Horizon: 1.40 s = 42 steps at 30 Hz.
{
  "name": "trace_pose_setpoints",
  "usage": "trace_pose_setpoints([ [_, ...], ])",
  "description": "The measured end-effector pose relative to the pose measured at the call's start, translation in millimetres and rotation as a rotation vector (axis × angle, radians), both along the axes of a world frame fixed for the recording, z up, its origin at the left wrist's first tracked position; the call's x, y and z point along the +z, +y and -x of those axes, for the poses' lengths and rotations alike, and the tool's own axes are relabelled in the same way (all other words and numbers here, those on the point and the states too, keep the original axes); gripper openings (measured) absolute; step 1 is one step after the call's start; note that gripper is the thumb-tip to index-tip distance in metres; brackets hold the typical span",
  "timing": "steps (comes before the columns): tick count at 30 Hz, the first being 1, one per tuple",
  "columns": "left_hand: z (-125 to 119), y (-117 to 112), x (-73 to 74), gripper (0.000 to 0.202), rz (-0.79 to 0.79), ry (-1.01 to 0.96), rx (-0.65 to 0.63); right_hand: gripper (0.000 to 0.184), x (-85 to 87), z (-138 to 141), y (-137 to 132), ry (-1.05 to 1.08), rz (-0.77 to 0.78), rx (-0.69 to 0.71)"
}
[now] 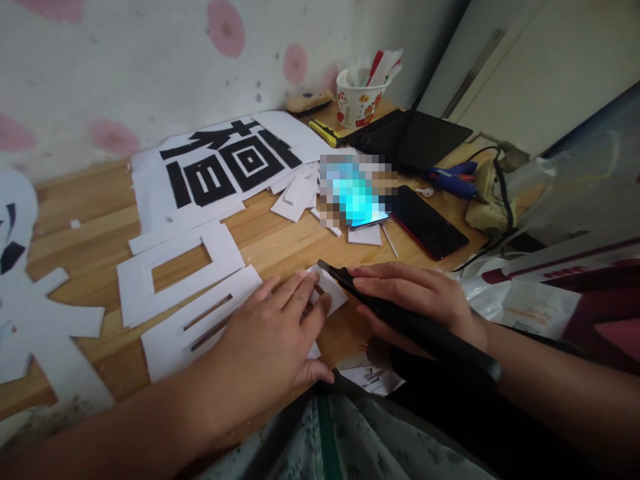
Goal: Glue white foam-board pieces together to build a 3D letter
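My left hand (275, 333) lies flat with its fingers apart. It presses on a white foam board piece (207, 333) that has narrow slots cut through it, and covers its right part. My right hand (420, 300) is closed around a long black utility knife (400, 320). The knife's tip is at a white board corner (333, 293) just beyond my left fingertips; whether it touches the board I cannot tell. Behind the slotted piece lies a white board frame (135, 287) with a rectangular opening. Farther back is a white sheet (150, 193) with a large black printed character.
White cutout shapes (70, 327) lie at the left. Board scraps (295, 200) and a lit phone (357, 193) lie mid-table. At the right are a dark phone (430, 223), a blue glue gun (453, 181) and its cable. A yellow cutter (325, 132) and a paper cup (363, 100) stand farther back.
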<state>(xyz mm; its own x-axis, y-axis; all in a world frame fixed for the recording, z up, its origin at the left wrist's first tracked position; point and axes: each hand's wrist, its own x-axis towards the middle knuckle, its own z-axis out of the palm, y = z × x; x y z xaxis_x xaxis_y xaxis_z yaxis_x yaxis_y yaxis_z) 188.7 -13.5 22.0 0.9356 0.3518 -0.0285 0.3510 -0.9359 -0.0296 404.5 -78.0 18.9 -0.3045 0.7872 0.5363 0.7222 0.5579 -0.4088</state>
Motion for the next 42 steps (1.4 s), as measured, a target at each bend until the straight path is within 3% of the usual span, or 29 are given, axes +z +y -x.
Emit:
trace_pose_setpoints([
  [7, -1.5, -0.6, 1.7, 0.085, -0.007, 0.04, 0.006, 0.028, -4.2, 5.2, -10.5, 0.021, -0.053, -0.029],
  [36, 2.0, -0.1, 0.0, 0.079, -0.021, 0.065, -0.006, 0.027, 6.7, 6.9, -62.9, -0.139, -0.084, -0.156],
  [42, 1.7, 0.0, 0.5, 0.079, -0.006, 0.055, -0.015, 0.025, 0.4, 7.2, -72.7, -0.18, -0.089, -0.141],
])
